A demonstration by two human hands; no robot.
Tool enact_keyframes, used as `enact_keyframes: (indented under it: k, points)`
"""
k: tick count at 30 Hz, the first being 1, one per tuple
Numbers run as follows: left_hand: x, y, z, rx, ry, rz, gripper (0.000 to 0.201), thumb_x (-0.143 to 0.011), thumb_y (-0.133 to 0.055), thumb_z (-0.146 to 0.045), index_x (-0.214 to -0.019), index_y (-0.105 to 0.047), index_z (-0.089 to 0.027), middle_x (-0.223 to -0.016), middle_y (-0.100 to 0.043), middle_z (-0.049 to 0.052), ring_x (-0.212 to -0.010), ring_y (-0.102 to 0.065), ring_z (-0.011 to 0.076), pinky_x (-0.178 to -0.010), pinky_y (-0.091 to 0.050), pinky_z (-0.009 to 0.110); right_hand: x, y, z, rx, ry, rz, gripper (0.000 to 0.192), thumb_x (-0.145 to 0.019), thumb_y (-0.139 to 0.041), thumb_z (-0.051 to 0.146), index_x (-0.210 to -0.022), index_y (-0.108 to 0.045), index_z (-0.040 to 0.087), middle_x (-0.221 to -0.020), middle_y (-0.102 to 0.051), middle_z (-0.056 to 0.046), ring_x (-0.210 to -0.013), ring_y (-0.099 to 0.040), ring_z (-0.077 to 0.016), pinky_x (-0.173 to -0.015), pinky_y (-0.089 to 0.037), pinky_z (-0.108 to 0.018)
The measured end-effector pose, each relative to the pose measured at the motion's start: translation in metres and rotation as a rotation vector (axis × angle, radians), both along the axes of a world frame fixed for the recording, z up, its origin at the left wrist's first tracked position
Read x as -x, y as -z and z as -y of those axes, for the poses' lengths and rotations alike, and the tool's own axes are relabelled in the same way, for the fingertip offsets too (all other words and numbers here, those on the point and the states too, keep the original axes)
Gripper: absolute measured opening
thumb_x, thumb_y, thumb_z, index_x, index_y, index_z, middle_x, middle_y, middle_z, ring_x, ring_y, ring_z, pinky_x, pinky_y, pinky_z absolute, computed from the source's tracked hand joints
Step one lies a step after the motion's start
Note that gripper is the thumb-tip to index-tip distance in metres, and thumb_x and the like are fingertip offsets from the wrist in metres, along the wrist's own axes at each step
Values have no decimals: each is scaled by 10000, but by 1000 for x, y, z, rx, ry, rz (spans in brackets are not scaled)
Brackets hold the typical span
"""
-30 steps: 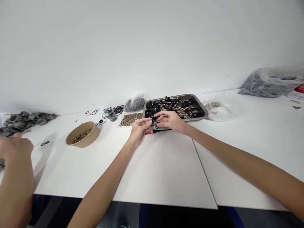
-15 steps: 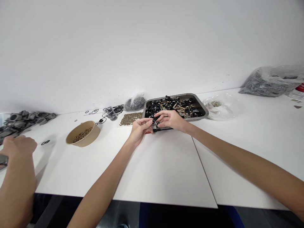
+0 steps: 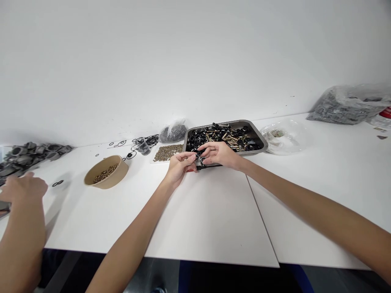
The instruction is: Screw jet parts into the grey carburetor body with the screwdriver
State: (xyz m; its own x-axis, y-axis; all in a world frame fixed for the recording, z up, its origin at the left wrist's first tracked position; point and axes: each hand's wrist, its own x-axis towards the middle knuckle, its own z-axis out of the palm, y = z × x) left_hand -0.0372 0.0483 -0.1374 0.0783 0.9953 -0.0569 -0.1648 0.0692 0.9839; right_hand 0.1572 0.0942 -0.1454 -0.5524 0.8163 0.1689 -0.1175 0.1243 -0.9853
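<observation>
My left hand [image 3: 179,167] is closed in a pinch on a small black round part [image 3: 197,157] at the near edge of the metal tray. Close against it, my right hand [image 3: 219,154] pinches a small ring-shaped part [image 3: 203,160] with a pale rim. Their exact kind is too small to make out. Behind the hands, the grey metal tray [image 3: 263,143] holds many black fittings and brass-coloured pins. Below my fingers, a red and black object [image 3: 192,170] lies partly hidden.
Left of the tray lie small brass pieces [image 3: 168,152], a bag of dark pieces [image 3: 173,132], black O-rings [image 3: 151,140] and a tan bowl [image 3: 106,173]. A co-worker's hand [image 3: 24,188] is by grey fittings [image 3: 33,154]. Plastic bags [image 3: 287,138] lie to the right.
My two hands keep nearly the same position and grip. At the far left, the co-worker's hand has shifted slightly and its fingers have changed pose.
</observation>
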Motion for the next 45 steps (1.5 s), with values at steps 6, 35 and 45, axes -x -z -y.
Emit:
enact_keyframes:
  k: [6,35,45]
  points:
    - [-2,-1,2,-21,-45,14,415,-560,-903,-362,-827,-699,-117,-534,-621,13,-446,-589,154,-518,-491,299,1,1,1,4,4,-3,485,-591,-873,169,-1038,-685,162,-814,-703,-19,-836,-696,-166,-776,-596,-284]
    - [-9,-1,7,-110,-111,4,401,-583,-885,-328,-859,-681,-120,-619,-696,59,-577,-660,175,-606,-587,332,0,-4,1,-3,-24,21,498,-626,-831,130,-1094,-662,151,-811,-700,-18,-791,-689,-144,-719,-580,-231]
    - [-10,0,8,-196,-154,-131,387,-616,-865,-358,-867,-684,-125,-636,-703,62,-607,-673,189,-604,-603,345,1,-9,2,-27,-3,80,481,-638,-819,126,-1088,-651,143,-778,-696,-10,-715,-675,-130,-685,-557,-231]
